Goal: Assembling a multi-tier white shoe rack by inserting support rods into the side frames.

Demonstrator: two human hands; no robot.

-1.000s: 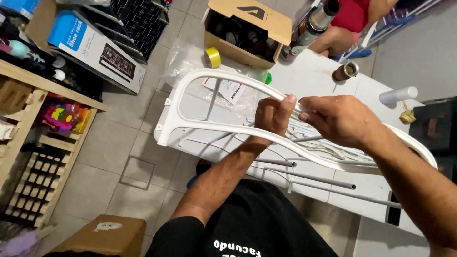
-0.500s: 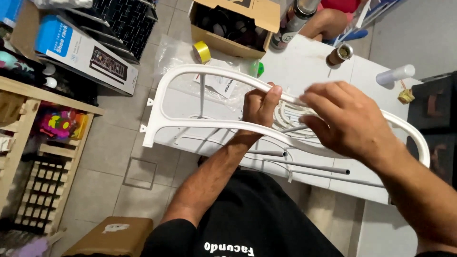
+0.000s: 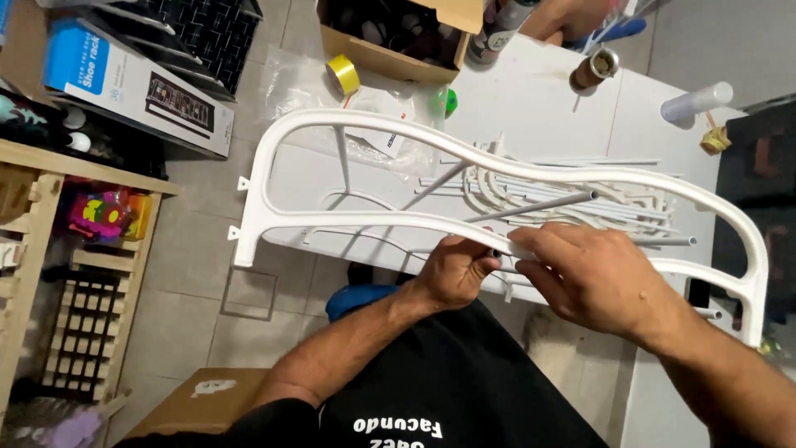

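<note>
A long curved white plastic frame (image 3: pixel 348 124) is held over a white table (image 3: pixel 531 99). My left hand (image 3: pixel 452 270) grips its lower rail near the middle. My right hand (image 3: pixel 593 274) pinches the same rail just to the right, at the end of a thin grey metal rod (image 3: pixel 531 207) that slants up across the frame. Further grey rods (image 3: pixel 655 242) and white curved parts (image 3: pixel 531 187) lie on the table beneath the frame.
A cardboard box (image 3: pixel 390 54) of items, a yellow tape roll (image 3: pixel 342 73) and a spray can (image 3: pixel 502 25) sit at the far side. Another person's hand (image 3: pixel 572 17) rests there. A boxed shoe rack (image 3: pixel 133 83) and wooden shelves (image 3: pixel 50 249) stand left. A brown box (image 3: pixel 199 398) lies on the floor.
Both hands have slid from the frame's upper rail down to its lower rail. The frame now sits lower and wider in view, and a rod stands slanted in it.
</note>
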